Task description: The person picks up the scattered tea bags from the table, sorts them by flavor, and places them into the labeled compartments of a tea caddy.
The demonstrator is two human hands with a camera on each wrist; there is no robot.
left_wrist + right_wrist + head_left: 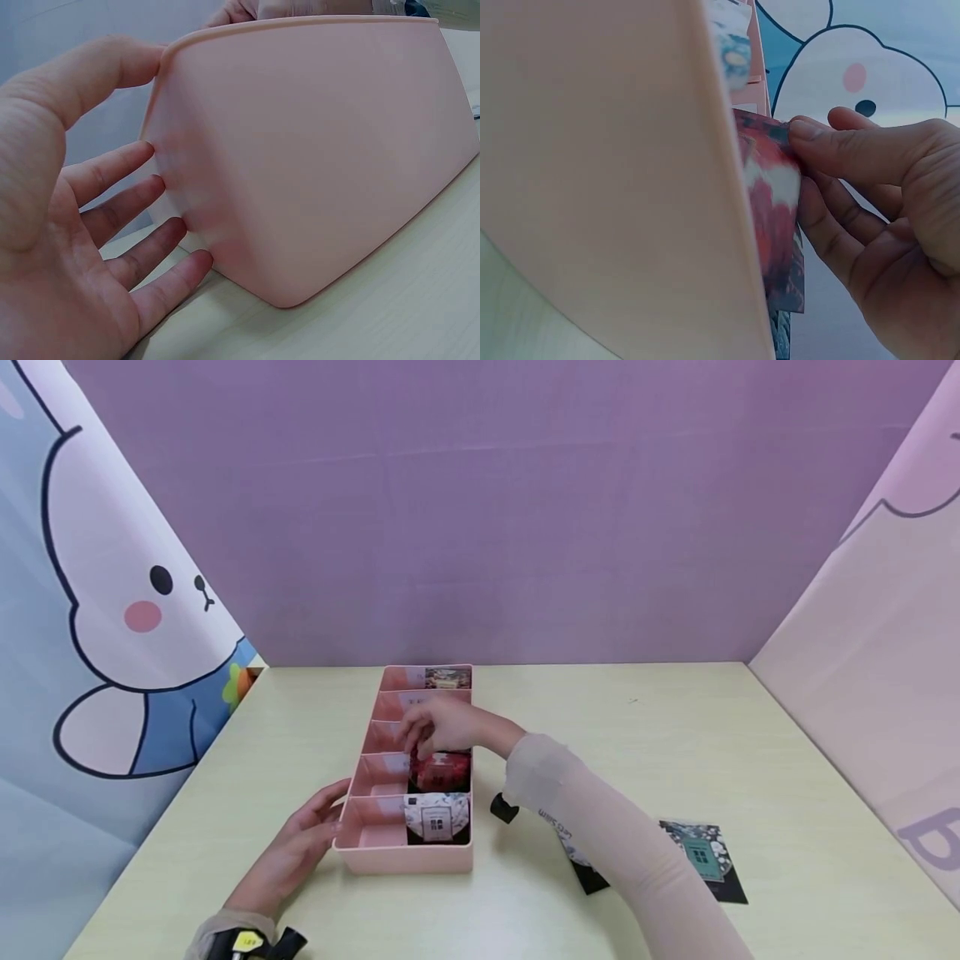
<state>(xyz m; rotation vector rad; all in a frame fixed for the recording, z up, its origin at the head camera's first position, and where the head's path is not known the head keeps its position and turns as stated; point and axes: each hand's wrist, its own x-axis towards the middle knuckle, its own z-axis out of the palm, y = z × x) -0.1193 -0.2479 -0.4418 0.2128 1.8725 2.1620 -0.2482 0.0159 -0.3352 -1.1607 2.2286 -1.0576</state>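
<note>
A long pink box point(405, 860) with several compartments in a row stands on the table. My right hand point(446, 727) reaches over its right side and pinches the upper edge of a red sachet point(442, 772) between thumb and fingers. In the right wrist view, that red sachet point(769, 195) is partly hidden behind the box wall point(607, 165). My left hand point(296, 843) is at the box's left side near the front. Its spread fingertips touch the side wall in the left wrist view, with the thumb at the rim. A white floral sachet point(437, 820) stands in the front compartment.
Right of the box, a sachet with a green label point(703, 860) lies on the table point(750, 760). Another dark-and-white sachet point(588, 868) is partly covered by my right forearm. A patterned sachet point(448, 678) sits in the rearmost compartment. A purple backdrop point(510, 527) rises behind.
</note>
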